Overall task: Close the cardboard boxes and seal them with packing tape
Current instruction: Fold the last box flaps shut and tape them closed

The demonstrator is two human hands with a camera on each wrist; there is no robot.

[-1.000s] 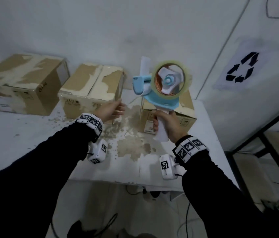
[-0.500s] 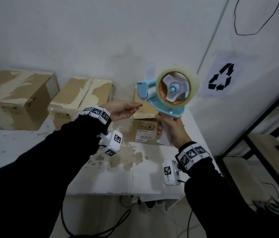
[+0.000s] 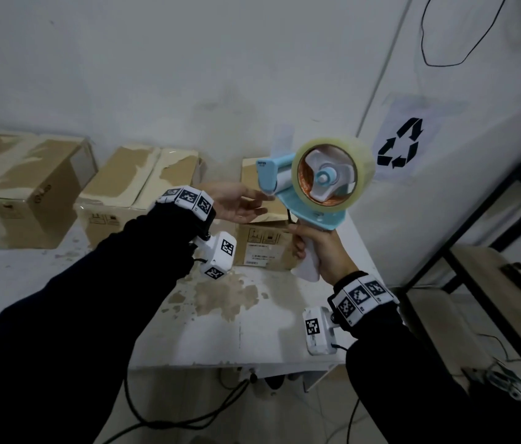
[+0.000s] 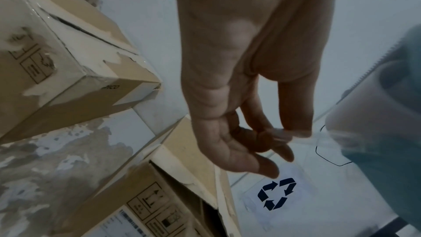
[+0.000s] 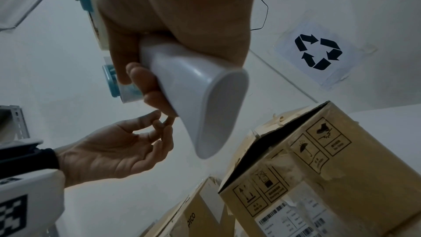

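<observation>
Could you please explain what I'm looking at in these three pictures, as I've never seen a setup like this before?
No machine here: a person wears three cameras. One picture comes from the head, looking down at both arms; the other two come from cameras strapped at each wrist, looking along the hand.

The right hand grips the white handle of a blue tape dispenser loaded with a clear roll. The left hand reaches to the dispenser's front, and its fingers pinch the loose clear tape end.

On the worn white table stand three cardboard boxes: a large box, a middle box, and a small box behind the hands whose top flap gapes slightly.
</observation>
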